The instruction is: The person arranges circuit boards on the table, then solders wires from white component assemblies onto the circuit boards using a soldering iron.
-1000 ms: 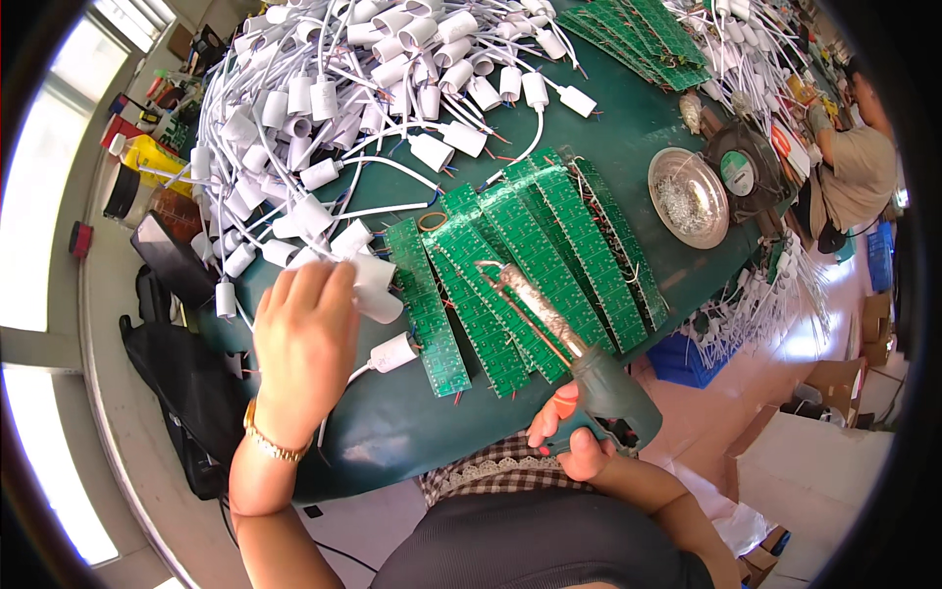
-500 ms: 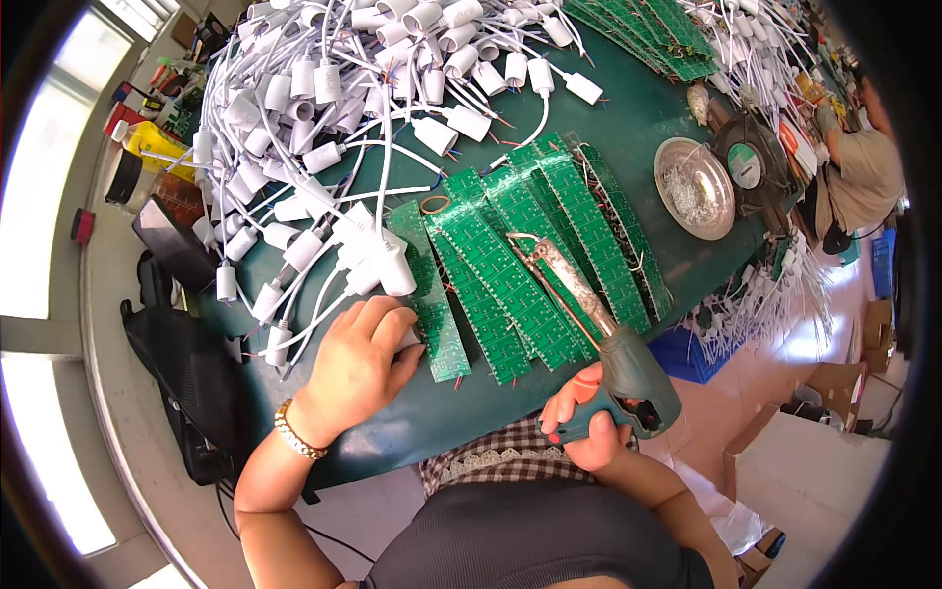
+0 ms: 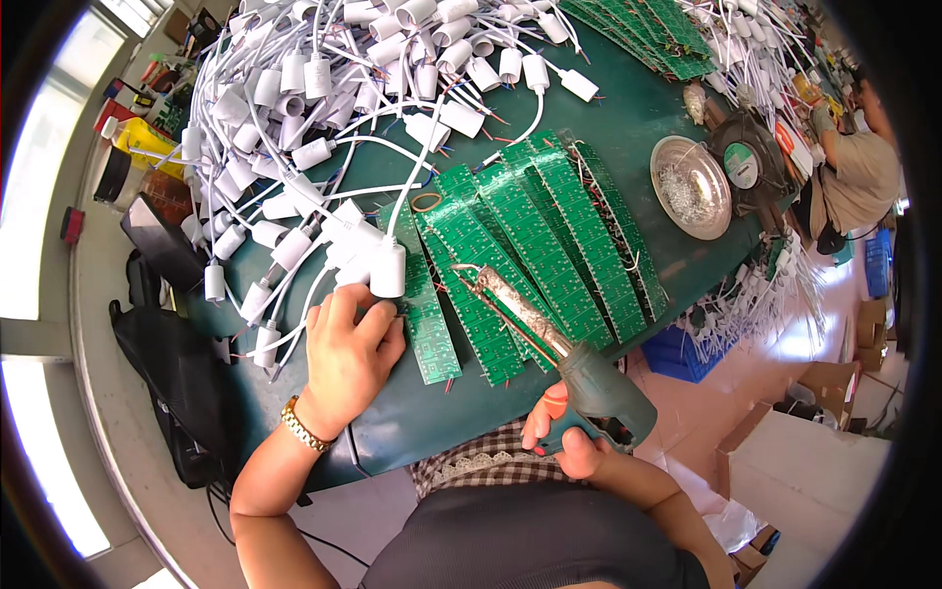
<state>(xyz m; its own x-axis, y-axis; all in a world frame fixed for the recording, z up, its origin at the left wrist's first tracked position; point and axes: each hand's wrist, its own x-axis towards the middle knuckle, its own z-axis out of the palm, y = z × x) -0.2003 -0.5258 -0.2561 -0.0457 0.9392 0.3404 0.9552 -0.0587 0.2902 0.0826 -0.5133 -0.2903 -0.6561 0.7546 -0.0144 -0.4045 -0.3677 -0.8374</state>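
Note:
My right hand (image 3: 564, 432) is wrapped round the handle of a dark green soldering gun (image 3: 603, 393). The gun's long metal barrel points up and left, its bent tip hanging over the green circuit board strips (image 3: 496, 280). My left hand (image 3: 353, 344) is closed, fingers curled downward at the left edge of the nearest board strip (image 3: 432, 339). Just above its knuckles is a white lamp holder (image 3: 389, 270) with a white cable running up from it. The left fingertips are hidden, so whatever they grip cannot be made out.
A big heap of white lamp holders with cables (image 3: 294, 108) covers the back left of the green table (image 3: 608, 118). A metal dish (image 3: 692, 187) holding clear bits stands at right beside a round black device (image 3: 746, 162). More board strips (image 3: 648, 34) lie behind. A person (image 3: 854, 177) sits far right.
The soldering gun has moved left across the boards, in my right hand. My left hand has shifted slightly up and left, closer under the white lamp holder. A black cord now shows near my left wrist.

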